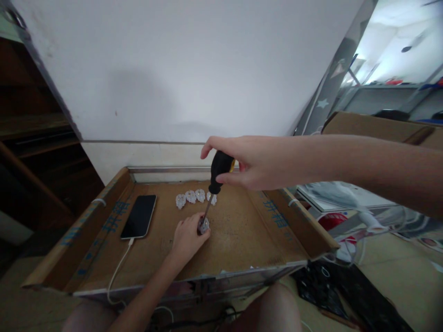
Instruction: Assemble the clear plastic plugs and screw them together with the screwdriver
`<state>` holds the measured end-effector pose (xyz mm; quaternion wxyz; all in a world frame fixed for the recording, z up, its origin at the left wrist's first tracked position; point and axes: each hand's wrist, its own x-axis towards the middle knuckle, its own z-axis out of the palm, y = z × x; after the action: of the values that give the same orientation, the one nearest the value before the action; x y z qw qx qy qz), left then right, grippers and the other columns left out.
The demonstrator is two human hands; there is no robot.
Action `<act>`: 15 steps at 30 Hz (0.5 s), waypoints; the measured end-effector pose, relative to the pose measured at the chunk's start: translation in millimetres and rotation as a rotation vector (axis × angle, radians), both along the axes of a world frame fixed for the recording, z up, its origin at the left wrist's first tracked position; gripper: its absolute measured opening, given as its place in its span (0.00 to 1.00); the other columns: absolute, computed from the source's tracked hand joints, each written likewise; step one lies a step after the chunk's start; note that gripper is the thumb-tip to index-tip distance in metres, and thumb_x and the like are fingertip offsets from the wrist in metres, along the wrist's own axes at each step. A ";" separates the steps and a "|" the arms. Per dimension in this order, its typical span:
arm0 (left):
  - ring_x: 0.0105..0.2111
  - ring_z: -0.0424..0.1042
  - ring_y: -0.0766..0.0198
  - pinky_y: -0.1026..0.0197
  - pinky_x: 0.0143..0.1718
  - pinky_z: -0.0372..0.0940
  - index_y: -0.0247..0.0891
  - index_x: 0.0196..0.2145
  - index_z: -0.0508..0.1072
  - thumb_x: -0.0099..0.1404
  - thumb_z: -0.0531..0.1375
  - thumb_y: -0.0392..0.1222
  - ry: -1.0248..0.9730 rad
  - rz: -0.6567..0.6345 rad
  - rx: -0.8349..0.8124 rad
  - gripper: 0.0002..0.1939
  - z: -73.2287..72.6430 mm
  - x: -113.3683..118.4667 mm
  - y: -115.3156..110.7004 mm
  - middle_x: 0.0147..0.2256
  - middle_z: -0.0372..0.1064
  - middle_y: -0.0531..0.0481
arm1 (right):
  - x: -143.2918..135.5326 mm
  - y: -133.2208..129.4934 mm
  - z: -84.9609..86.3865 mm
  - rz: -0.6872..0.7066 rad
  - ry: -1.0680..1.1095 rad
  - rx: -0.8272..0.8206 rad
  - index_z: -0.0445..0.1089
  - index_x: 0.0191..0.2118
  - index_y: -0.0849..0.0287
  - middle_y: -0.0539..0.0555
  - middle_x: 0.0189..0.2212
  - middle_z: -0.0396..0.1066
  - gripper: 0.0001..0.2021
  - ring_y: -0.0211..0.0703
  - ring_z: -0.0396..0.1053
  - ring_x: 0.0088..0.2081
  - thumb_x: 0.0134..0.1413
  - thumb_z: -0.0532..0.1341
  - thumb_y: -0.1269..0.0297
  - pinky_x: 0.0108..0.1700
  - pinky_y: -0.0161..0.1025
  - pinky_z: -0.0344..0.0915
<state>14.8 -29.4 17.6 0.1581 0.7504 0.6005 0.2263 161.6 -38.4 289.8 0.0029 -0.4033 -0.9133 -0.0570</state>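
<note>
My right hand (pixel 238 161) is wrapped round the black handle of a screwdriver (pixel 218 171), which has a bit of yellow on it. Its metal shaft slants down and left to a small clear plastic part (pixel 204 226) on the cardboard. My left hand (pixel 188 235) pinches that part from the left, fingers curled around its side. Whether the tip sits in a screw is too small to tell. Behind the hands lie several similar clear plastic parts (pixel 180 200) in a loose row, one partly hidden by the screwdriver.
A phone (pixel 139 216) with a white cable (pixel 119 269) lies at the left of the cardboard-covered table (pixel 238 249), which has raised cardboard sides. A white wall panel (pixel 207 69) stands behind. Black plastic bags (pixel 321 286) lie on the floor at right.
</note>
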 end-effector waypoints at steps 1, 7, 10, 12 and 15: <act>0.44 0.70 0.56 0.57 0.44 0.60 0.40 0.48 0.67 0.59 0.56 0.43 0.011 -0.002 0.005 0.19 -0.2 0.3 -0.1 0.43 0.72 0.48 | -1.2 0.5 -0.6 -0.021 0.002 0.066 0.56 0.55 0.59 0.57 0.37 0.72 0.22 0.45 0.70 0.32 0.57 0.55 0.58 0.33 0.40 0.62; 0.43 0.70 0.54 0.56 0.43 0.61 0.36 0.48 0.66 0.60 0.55 0.43 0.053 0.009 0.023 0.19 -1.8 2.3 -0.3 0.42 0.72 0.44 | -8.6 3.4 -10.1 0.120 0.145 0.027 0.54 0.57 0.64 0.62 0.50 0.65 0.24 0.45 0.68 0.42 0.56 0.54 0.62 0.39 0.39 0.62; 0.43 0.70 0.54 0.56 0.44 0.61 0.37 0.49 0.66 0.60 0.55 0.43 0.050 0.008 0.021 0.19 -3.4 1.9 0.5 0.43 0.72 0.44 | -11.4 4.3 -15.9 0.109 0.187 0.078 0.57 0.54 0.61 0.59 0.44 0.69 0.20 0.44 0.68 0.37 0.60 0.52 0.57 0.37 0.39 0.61; 0.44 0.70 0.54 0.55 0.45 0.61 0.36 0.49 0.66 0.60 0.55 0.43 0.058 0.014 0.038 0.20 -5.2 1.9 0.4 0.43 0.72 0.44 | -12.5 4.9 -17.2 0.104 0.203 0.177 0.59 0.53 0.62 0.60 0.43 0.69 0.20 0.46 0.67 0.39 0.60 0.50 0.55 0.38 0.41 0.60; 0.44 0.70 0.53 0.54 0.45 0.61 0.34 0.50 0.66 0.61 0.54 0.43 0.085 0.010 0.062 0.20 -8.2 2.4 -0.4 0.43 0.71 0.43 | -13.5 6.8 -14.7 0.142 0.228 0.024 0.56 0.55 0.61 0.60 0.48 0.65 0.20 0.41 0.66 0.38 0.58 0.52 0.62 0.37 0.37 0.61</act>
<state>17.2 -29.8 9.4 0.1079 0.7608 0.6033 0.2133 148.1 -31.6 275.1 0.1153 -0.3415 -0.9326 -0.0212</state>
